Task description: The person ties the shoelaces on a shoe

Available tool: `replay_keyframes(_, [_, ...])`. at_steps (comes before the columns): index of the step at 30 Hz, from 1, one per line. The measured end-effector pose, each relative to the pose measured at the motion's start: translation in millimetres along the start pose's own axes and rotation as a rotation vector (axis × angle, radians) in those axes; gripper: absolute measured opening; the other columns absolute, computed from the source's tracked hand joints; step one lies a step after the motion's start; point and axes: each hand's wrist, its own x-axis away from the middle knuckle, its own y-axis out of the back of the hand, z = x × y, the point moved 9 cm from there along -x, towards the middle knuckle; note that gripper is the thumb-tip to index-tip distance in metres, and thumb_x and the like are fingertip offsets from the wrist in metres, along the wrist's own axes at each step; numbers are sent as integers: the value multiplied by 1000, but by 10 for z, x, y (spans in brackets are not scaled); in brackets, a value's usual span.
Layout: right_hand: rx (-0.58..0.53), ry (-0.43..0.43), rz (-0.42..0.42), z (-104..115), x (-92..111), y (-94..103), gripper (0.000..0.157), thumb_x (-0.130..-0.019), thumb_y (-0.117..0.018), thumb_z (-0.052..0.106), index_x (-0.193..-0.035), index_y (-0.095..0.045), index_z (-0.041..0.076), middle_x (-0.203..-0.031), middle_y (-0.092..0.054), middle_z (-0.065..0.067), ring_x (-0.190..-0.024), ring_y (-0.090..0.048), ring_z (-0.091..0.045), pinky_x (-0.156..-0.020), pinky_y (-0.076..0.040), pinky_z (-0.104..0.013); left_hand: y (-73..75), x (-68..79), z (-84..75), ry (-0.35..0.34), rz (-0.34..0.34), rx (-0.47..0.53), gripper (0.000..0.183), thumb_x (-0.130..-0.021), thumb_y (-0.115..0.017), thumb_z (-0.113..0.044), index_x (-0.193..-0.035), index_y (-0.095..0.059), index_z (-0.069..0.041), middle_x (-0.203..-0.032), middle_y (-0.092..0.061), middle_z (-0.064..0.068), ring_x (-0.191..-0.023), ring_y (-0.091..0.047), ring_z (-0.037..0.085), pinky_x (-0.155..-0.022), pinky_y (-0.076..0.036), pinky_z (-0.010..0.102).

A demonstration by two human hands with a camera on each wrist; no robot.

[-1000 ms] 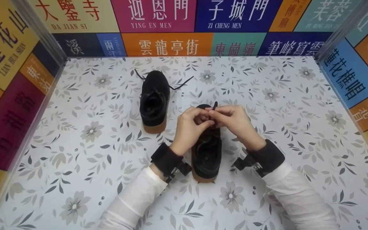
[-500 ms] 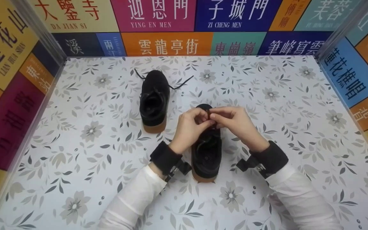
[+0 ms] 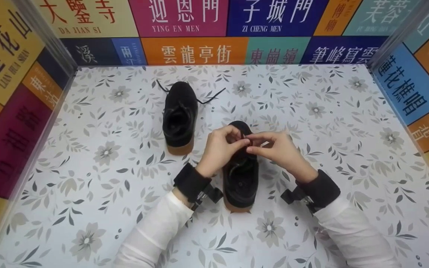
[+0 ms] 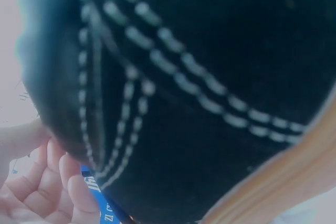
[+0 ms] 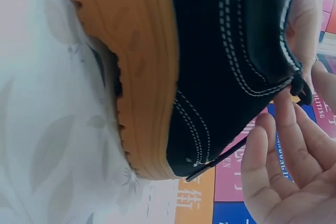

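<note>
A black lace-up shoe (image 3: 240, 182) with an orange-brown sole (image 5: 144, 87) stands upright, toe pointing away, between the two forearms. Over its front part, my left hand (image 3: 220, 147) pinches the shoelace with curled fingers and thumb. Opposite it, my right hand (image 3: 277, 147) has its fingers bent at the same lace, index fingertip close to the left thumb. A dark loop of shoelace (image 5: 303, 91) shows by the right fingers in the right wrist view, and a lace end hangs down past the toe. The fingers partly hide the lacing. Mostly the shoe's white-stitched side (image 4: 157, 145) fills the left wrist view.
A matching black shoe (image 3: 180, 108) stands further back on the left, its lace ends (image 3: 212, 97) spread to both sides. The flower-patterned table top (image 3: 106, 208) is bordered at the back and sides by colourful panels (image 3: 196, 52) with printed characters.
A lace piece that stuck up between the fingertips is no longer seen there. My right hand has shifted slightly toward the body, its thumb and index finger further apart. The left hand barely moved.
</note>
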Motion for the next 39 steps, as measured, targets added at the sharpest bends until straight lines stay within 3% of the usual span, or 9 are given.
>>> replay_keyframes(4, [18,19,-7,8,-5,-22,31,-90,-84,4,-118,-77,-7,-89,-78,-11,-62,-61,1,-57,-49,-14,8,-2,-3,-2,-4,-6,17,-91,-84,-11,-90,-73,1,-86,-77,16,-72,-62,7,-71,-52,19])
replay_keyframes(11, [53,54,-36,58,-47,-56,25,-91,-83,4,-113,-79,-7,-101,-80,-24,-73,-63,4,-65,-52,-13,24,8,14,19,-8,7,18,-91,-84,-13,-89,-74,1,-85,-78,16,-72,-64,7,-71,-54,19])
replay_keyframes(23, [9,44,-65,55,-56,-82,18,-92,-82,5,-106,-80,-7,-102,-81,-22,-68,-63,3,-60,-51,-14,73,39,-1,22,-36,36,18,-93,-82,-11,-88,-75,4,-84,-77,18,-71,-59,2,-71,-54,20])
replay_keyframes(34, [-50,64,-102,55,-30,-77,13,-93,-79,1,-101,-81,-9,-103,-81,-25,-82,-69,7,-79,-56,-12,72,88,49,56,-56,147,17,-95,-79,-10,-90,-75,6,-84,-76,19,-69,-58,0,-70,-53,19])
replay_keyframes(39, [-116,17,-107,21,-16,-78,16,-94,-79,3,-104,-80,-9,-103,-82,-18,-85,-72,4,-82,-58,-15,92,107,126,110,-89,224,15,-95,-77,-9,-93,-74,6,-87,-77,16,-71,-60,1,-68,-52,16])
